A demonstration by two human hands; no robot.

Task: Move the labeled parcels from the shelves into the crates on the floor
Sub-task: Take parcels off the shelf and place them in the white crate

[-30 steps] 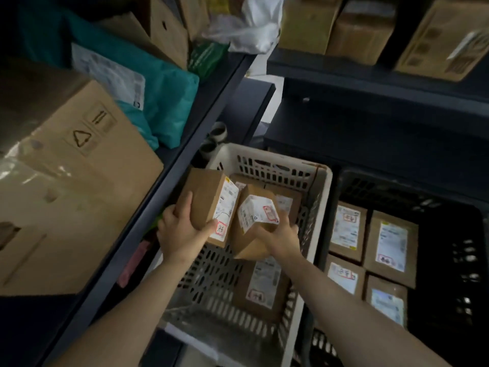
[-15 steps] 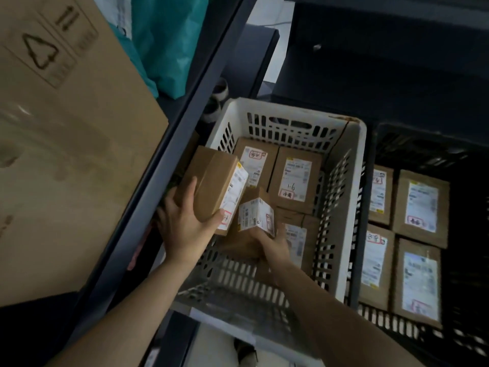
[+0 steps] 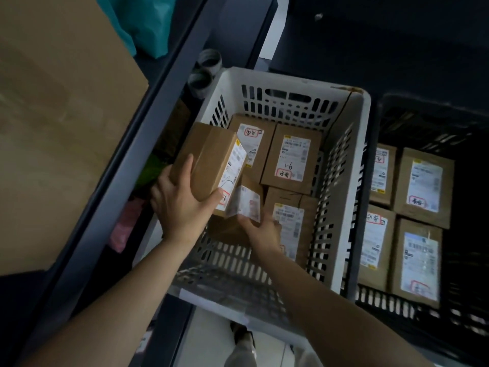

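Over the white crate [image 3: 352, 181], the left hand [image 3: 182, 205] grips one brown parcel [image 3: 211, 160] while the right hand [image 3: 264, 230] seemingly grasps a blurred smaller parcel [image 3: 244, 201].

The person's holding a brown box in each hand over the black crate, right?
No. The left hand grips a brown cardboard box, the right hand a second brown cardboard box, but over the white slotted plastic crate, not the black plastic crate beside it. The head view shows it.

One head-worn camera looks steeply down (wide-angle, close) over the white crate [image 3: 354, 181] beside the shelf edge [image 3: 148, 144].
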